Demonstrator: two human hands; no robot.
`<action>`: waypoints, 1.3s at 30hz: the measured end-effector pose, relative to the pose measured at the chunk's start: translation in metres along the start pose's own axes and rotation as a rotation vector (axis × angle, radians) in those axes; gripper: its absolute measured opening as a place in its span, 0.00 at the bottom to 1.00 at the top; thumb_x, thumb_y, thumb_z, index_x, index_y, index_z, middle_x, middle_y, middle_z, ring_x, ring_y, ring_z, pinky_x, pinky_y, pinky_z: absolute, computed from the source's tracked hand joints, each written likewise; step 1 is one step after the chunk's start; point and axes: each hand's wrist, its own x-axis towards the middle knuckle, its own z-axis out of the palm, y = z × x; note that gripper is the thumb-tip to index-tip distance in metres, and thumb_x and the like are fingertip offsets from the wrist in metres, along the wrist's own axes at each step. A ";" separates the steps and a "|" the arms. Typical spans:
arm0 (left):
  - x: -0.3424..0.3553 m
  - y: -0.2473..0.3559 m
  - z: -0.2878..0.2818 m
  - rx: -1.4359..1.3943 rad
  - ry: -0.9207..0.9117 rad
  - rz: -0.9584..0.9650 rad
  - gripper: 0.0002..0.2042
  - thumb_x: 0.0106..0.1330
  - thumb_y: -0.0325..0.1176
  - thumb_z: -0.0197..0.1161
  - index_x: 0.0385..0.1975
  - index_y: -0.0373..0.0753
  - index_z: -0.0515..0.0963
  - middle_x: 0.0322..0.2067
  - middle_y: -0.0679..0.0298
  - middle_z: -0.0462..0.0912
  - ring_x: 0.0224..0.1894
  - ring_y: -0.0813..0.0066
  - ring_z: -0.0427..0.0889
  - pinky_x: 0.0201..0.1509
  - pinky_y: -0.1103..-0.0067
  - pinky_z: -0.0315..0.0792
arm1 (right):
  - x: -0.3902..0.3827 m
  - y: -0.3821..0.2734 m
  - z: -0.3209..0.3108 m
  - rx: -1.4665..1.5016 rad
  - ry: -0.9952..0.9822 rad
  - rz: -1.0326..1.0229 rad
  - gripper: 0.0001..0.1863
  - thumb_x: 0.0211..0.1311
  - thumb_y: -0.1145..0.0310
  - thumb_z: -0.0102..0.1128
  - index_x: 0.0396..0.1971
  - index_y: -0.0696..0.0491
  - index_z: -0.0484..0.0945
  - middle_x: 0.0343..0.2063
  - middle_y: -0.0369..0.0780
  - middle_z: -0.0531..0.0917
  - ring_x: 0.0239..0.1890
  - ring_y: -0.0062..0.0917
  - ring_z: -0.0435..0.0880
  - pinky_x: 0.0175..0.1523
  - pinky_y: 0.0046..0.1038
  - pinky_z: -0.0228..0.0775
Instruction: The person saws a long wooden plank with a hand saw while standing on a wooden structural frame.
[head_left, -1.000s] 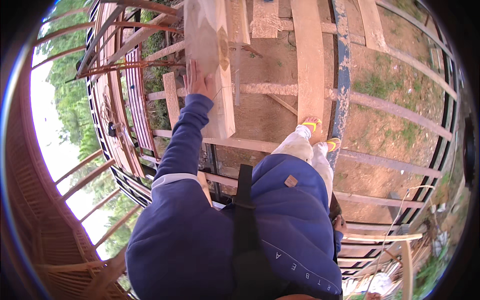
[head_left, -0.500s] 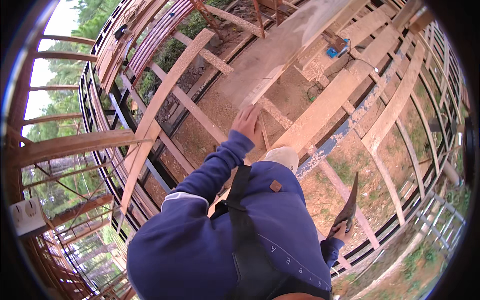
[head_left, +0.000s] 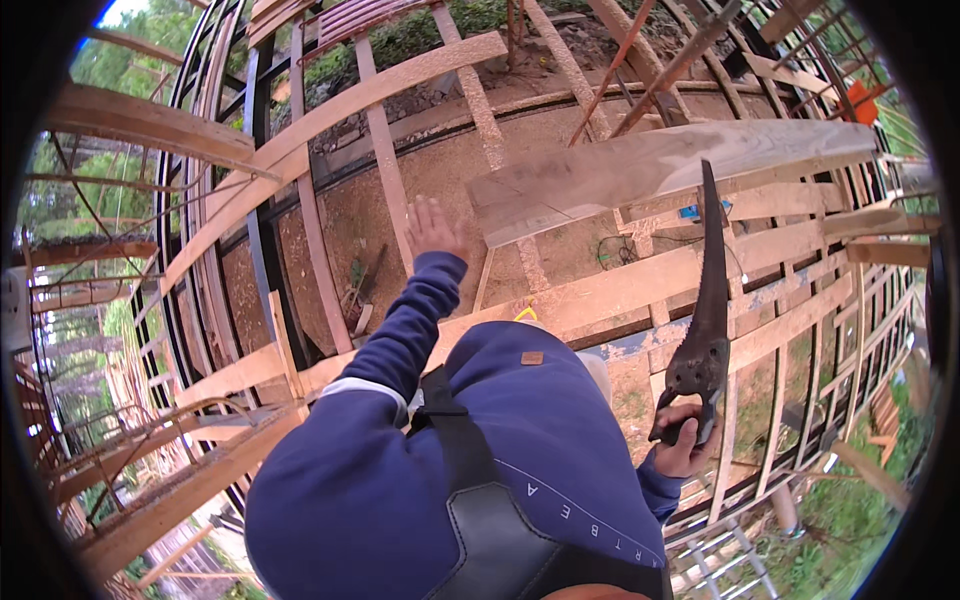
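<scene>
My left hand (head_left: 433, 226) is stretched forward with fingers apart, flat near the left end of a long pale wooden plank (head_left: 660, 165) that lies across the timber frame. Whether the palm touches the plank I cannot tell. My right hand (head_left: 686, 444) is low at the right, gripping the dark handle of a hand saw (head_left: 708, 300) whose blade points up toward the plank. Both arms wear dark blue sleeves, and a black strap crosses my chest.
I stand high on an open frame of wooden beams (head_left: 700, 275) and dark metal rails (head_left: 255, 200). Bare earth and grass lie far below between the gaps. An orange object (head_left: 862, 102) sits at the far right. Trees are at the left.
The view has swung round. The plank now lies across the frame ahead, my left hand has spread open near its end, and the saw in my right hand has risen into view.
</scene>
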 end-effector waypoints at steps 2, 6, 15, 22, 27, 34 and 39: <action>0.030 -0.030 0.025 -0.530 0.008 -0.210 0.32 0.71 0.52 0.49 0.66 0.33 0.63 0.69 0.45 0.59 0.72 0.50 0.57 0.72 0.63 0.55 | 0.039 -0.003 0.023 -0.137 -0.234 -0.049 0.24 0.68 0.52 0.58 0.43 0.61 0.68 0.20 0.39 0.77 0.22 0.20 0.73 0.31 0.25 0.68; 0.081 0.005 0.038 -0.779 -0.144 -0.380 0.35 0.72 0.58 0.39 0.54 0.27 0.75 0.56 0.38 0.74 0.63 0.45 0.70 0.69 0.64 0.61 | 0.107 0.026 0.061 -0.196 -0.526 0.212 0.15 0.68 0.62 0.61 0.41 0.58 0.72 0.19 0.34 0.77 0.17 0.14 0.71 0.25 0.17 0.64; 0.079 0.060 0.036 -0.825 -0.178 -0.777 0.41 0.70 0.65 0.33 0.51 0.29 0.78 0.53 0.38 0.76 0.62 0.44 0.71 0.68 0.62 0.61 | 0.201 0.070 0.151 -0.304 -1.048 0.252 0.08 0.65 0.68 0.62 0.35 0.57 0.75 0.21 0.34 0.77 0.21 0.16 0.75 0.28 0.22 0.68; 0.069 0.063 0.035 -0.845 -0.135 -0.688 0.37 0.71 0.64 0.35 0.57 0.35 0.75 0.56 0.43 0.76 0.62 0.48 0.72 0.68 0.67 0.61 | 0.213 0.093 0.181 -0.504 -1.114 0.043 0.12 0.63 0.62 0.66 0.32 0.55 0.77 0.19 0.37 0.76 0.22 0.22 0.73 0.30 0.28 0.67; 0.069 0.065 0.031 -0.824 -0.123 -0.691 0.38 0.69 0.67 0.39 0.56 0.36 0.77 0.55 0.44 0.77 0.60 0.48 0.75 0.65 0.67 0.66 | 0.219 0.100 0.185 -0.568 -1.157 -0.002 0.12 0.64 0.62 0.65 0.33 0.55 0.77 0.20 0.39 0.78 0.22 0.24 0.74 0.30 0.28 0.68; 0.067 0.066 0.021 -0.800 -0.163 -0.654 0.41 0.65 0.72 0.41 0.56 0.37 0.77 0.54 0.44 0.78 0.60 0.49 0.75 0.64 0.66 0.67 | 0.218 0.096 0.191 -0.506 -1.167 0.013 0.12 0.64 0.62 0.65 0.33 0.55 0.77 0.20 0.39 0.79 0.22 0.23 0.76 0.30 0.28 0.68; 0.069 0.062 0.024 -0.816 -0.207 -0.657 0.42 0.64 0.72 0.42 0.56 0.37 0.77 0.54 0.44 0.78 0.60 0.49 0.75 0.64 0.67 0.67 | 0.223 0.102 0.197 -0.573 -1.207 -0.010 0.11 0.64 0.62 0.65 0.34 0.55 0.77 0.20 0.39 0.78 0.22 0.22 0.75 0.30 0.28 0.68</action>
